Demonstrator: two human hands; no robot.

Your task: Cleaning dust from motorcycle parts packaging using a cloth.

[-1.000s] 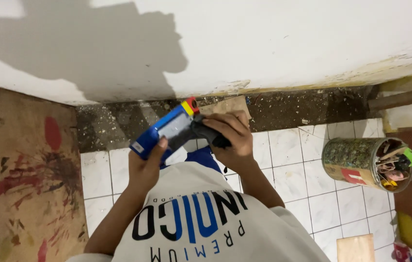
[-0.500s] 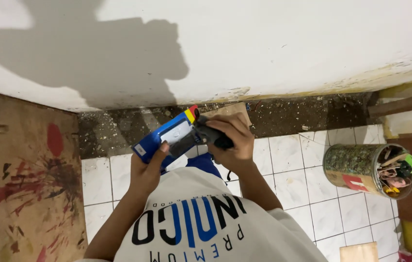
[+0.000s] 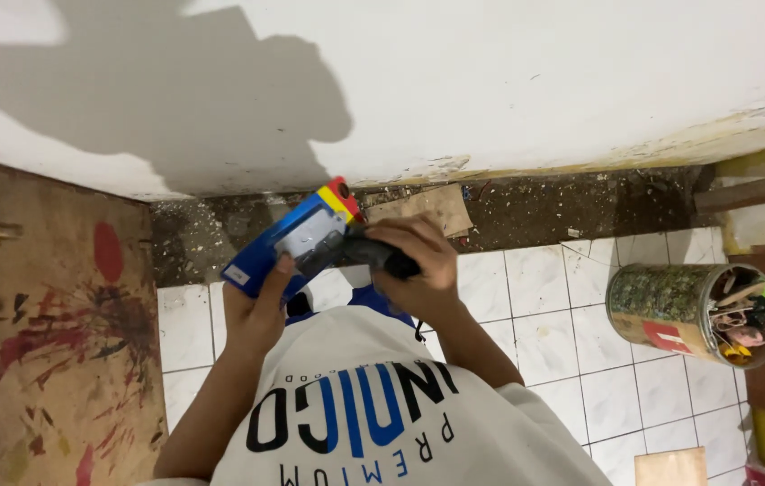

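Left hand [image 3: 261,310] grips a blue card package [image 3: 297,238]; right hand [image 3: 418,261] closes around its black object [image 3: 378,254].

The blue package [image 3: 288,243] looks glossy card and plastic. The board [image 3: 49,324] is rough, paint-stained wood. The floor tiles [image 3: 562,315] are smooth, glazed.

A single head-worn camera looks steeply down past the person's chest at the white tiled floor [image 3: 544,315], close to both hands. It faces the white wall [image 3: 535,81], whose base crosses the frame's middle.
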